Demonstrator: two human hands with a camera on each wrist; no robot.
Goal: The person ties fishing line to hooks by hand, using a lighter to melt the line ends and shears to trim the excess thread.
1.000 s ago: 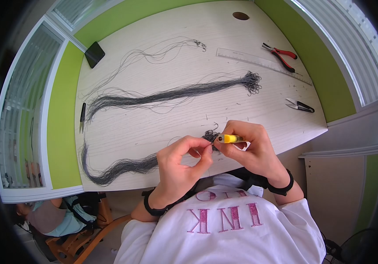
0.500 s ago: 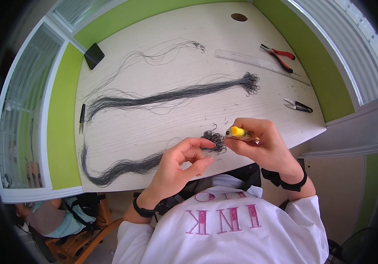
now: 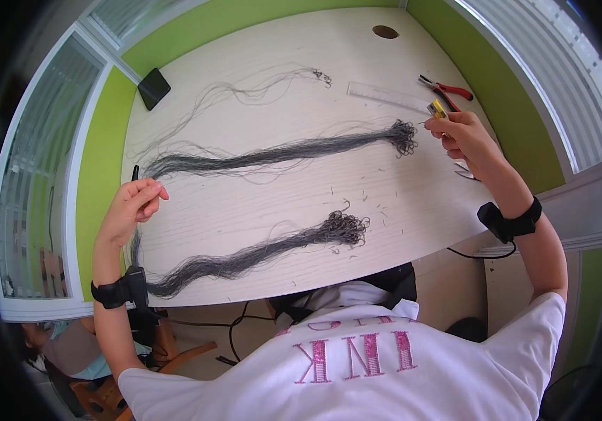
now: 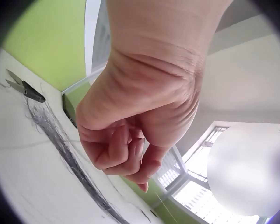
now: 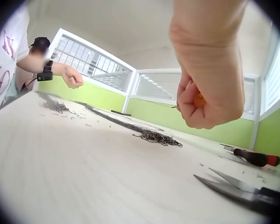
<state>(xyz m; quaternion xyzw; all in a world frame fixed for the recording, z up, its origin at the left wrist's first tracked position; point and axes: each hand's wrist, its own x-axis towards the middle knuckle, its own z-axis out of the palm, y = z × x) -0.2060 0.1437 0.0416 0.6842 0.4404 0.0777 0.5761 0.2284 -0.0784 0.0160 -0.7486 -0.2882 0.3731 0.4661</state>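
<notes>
At the table's left edge my left hand (image 3: pixel 132 207) pinches the end of a thin fishing line (image 5: pixel 102 87), its other fingers curled in. The line runs across to my right hand (image 3: pixel 469 140), raised at the table's right side. Between its fingertips a dark fish hook (image 5: pixel 174 107) sticks out. That same hand also grips a small yellow lighter-like tool (image 3: pixel 437 109) in its palm. Below the hands lie two long bundles of grey line, a middle one (image 3: pixel 266 154) and a near one (image 3: pixel 231 265), each with a cluster of hooks at its right end.
A few hooked lines (image 3: pixel 231 88) lie farther back. Right of them are a clear ruler (image 3: pixel 381 95), red-black pliers (image 3: pixel 458 91) and thread snips (image 5: pixel 238 191). Another snips (image 4: pixel 30 91) lies at the left, near a black box (image 3: pixel 153 89). Short clippings dot the table. Another person sits lower left.
My hands, close together over the near hook cluster before, have spread far apart. The left went to the left edge, the right up and rightward with the yellow tool; a line now spans them.
</notes>
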